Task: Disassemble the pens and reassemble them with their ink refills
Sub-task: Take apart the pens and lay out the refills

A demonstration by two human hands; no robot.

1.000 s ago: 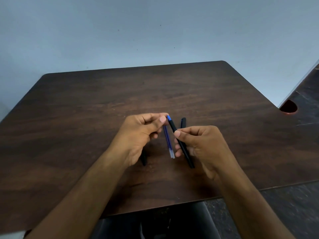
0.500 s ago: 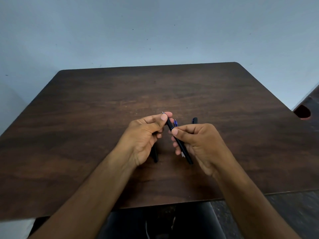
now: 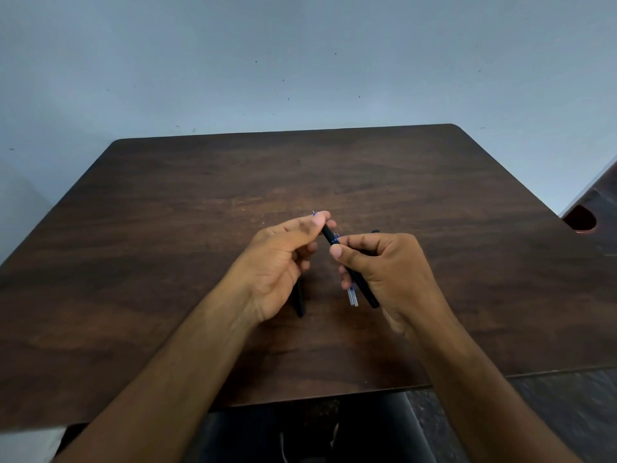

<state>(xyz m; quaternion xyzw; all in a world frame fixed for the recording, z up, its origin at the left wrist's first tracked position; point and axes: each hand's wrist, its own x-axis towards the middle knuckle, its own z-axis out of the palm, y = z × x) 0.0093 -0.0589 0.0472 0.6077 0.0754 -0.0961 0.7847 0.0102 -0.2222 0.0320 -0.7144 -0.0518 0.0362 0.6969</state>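
We pinch the slim black plastic pen barrel point(image 3: 359, 282) with both hands, left hand point(image 3: 280, 262) at its tip, right hand point(image 3: 384, 269) mid-shaft, above the dark wooden surface point(image 3: 167, 228), far from every edge. Since a second ago, the refill tip has emerged past our left fingertips.

You find no readable text, label, brand, number or sign here: the black pen barrel point(image 3: 362, 287), the tabletop point(image 3: 167, 228) and the wall point(image 3: 300, 61) all appear unmarked.
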